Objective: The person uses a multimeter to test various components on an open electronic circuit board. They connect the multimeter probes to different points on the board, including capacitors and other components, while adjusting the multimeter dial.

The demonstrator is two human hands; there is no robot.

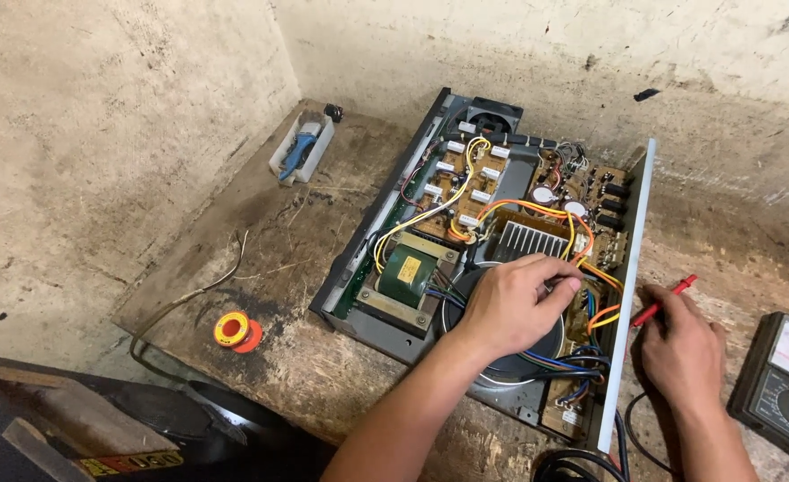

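Observation:
An open amplifier chassis (359, 259) lies on a worn wooden bench, showing circuit boards, a green transformer (405, 273), a finned heat sink (530, 239) and yellow and orange wires. My left hand (510, 303) reaches inside over a black round transformer (502, 364), fingertips pinched at wires beside the heat sink. Whether it holds anything small is hidden. My right hand (680, 348) rests outside the right side panel (631, 295), gripping a red test probe (671, 296) that points up and right. An analog multimeter (783, 384) sits just right of that hand.
A yellow and orange solder spool (234, 330) lies left of the chassis. A white box holding a blue tool (302, 148) sits at the far left corner. A loose cable (189, 299) curls off the bench edge. Rough concrete walls close in behind and left.

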